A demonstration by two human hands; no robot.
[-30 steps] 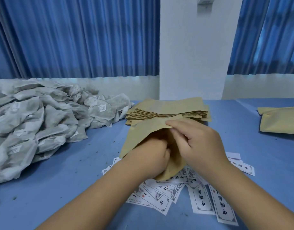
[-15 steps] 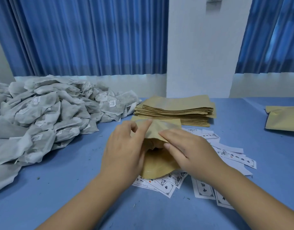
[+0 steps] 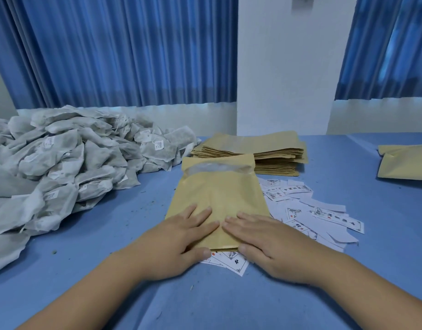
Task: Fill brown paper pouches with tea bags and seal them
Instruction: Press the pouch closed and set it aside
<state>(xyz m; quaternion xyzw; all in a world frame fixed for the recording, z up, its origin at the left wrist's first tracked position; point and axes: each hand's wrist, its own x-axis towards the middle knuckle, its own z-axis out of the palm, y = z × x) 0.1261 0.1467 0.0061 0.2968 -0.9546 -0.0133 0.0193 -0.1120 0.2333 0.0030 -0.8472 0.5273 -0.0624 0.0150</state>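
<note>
pouch (image 3: 219, 194) lowered flat onto the table (image 3: 105, 239), left hand (image 3: 179, 241) and right hand (image 3: 272, 244) no longer gripping, fingers (image 3: 200, 214) now straight, pressing it

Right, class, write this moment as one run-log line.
pouch: lying flat, top open | left hand: pressing it | right hand: pressing it

The pouch (image 3: 218, 198) lies on the table (image 3: 86, 234), tea bags (image 3: 62, 163) left, labels (image 3: 319, 215) right, pouch stack (image 3: 264, 151) behind.

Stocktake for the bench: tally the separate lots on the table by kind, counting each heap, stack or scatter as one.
Brown pouch lots: 3 (near pouch, stack, lot at right edge)
Tea bag heap: 1
Label scatter: 1
Total: 5
</note>
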